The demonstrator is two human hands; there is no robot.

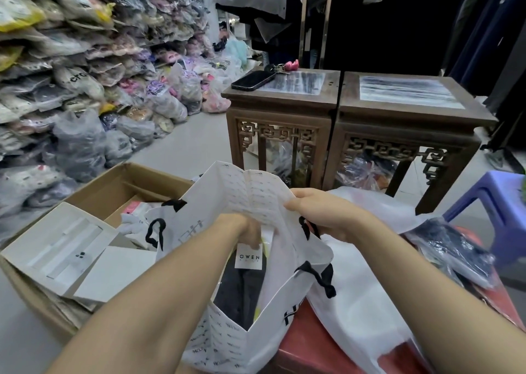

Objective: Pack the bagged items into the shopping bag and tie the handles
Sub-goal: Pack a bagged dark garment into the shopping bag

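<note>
shopping bag (242, 342): white paper, standing open at the near edge of the red surface (307, 351), mouth gaping up toward the camera, its black ribbon handles (317, 276) hanging loose and untied.
left hand (242, 228): reaching down into the shopping bag's mouth, fingers curling round the top of the bagged dark garment; fingertips hidden.
right hand (316, 214): pinching the shopping bag's far wall, thumb on the inner face, fingers behind it, bending the paper back.
bagged dark garment (242, 294): sitting upright inside the shopping bag, white tag (247, 257) reading OWEN showing just under the left hand.
second bagged item (449, 248): dark cloth in a clear sleeve, lying on the red surface, right of the shopping bag, apart from it.
white plastic sheet (358, 288): lying crumpled against the shopping bag's right side.
cardboard box (113, 191): sitting open on the floor, just left of the shopping bag.
wooden stands (284, 103): two, standing side by side beyond the shopping bag, the left one carrying a phone (253, 80).
purple stool (495, 202): standing far right of the shopping bag.
</note>
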